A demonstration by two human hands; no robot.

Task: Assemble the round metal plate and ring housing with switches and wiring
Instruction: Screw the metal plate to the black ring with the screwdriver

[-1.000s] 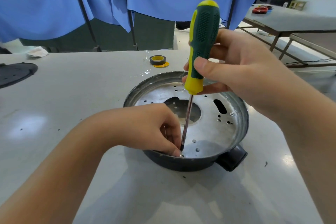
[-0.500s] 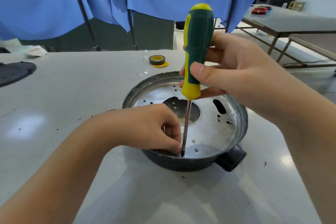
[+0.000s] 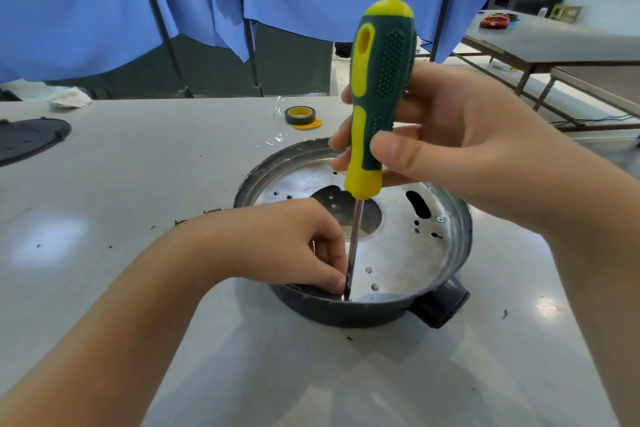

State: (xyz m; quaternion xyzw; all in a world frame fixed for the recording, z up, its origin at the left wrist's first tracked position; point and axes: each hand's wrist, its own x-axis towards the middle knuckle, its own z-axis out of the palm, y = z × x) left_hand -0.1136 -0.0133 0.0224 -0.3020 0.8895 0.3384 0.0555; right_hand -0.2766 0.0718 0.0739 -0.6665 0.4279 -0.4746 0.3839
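A round silver metal plate (image 3: pixel 401 253) with several holes lies inside a dark ring housing (image 3: pixel 346 314), which has a black stub at its front right. My right hand (image 3: pixel 446 146) grips the green and yellow handle of a screwdriver (image 3: pixel 379 80) held upright. Its shaft runs down to the plate's near edge. My left hand (image 3: pixel 294 246) sits inside the housing, its fingertips pinched around the screwdriver tip; what they hold there is hidden.
A roll of black tape with a yellow core (image 3: pixel 300 115) lies beyond the housing. A dark round disc (image 3: pixel 24 139) sits at the table's far left. Blue cloth hangs behind the grey table (image 3: pixel 138 166). A second table (image 3: pixel 554 45) stands at the right.
The screwdriver handle has shifted slightly left and turned in my right hand. My left hand stays at the tip.
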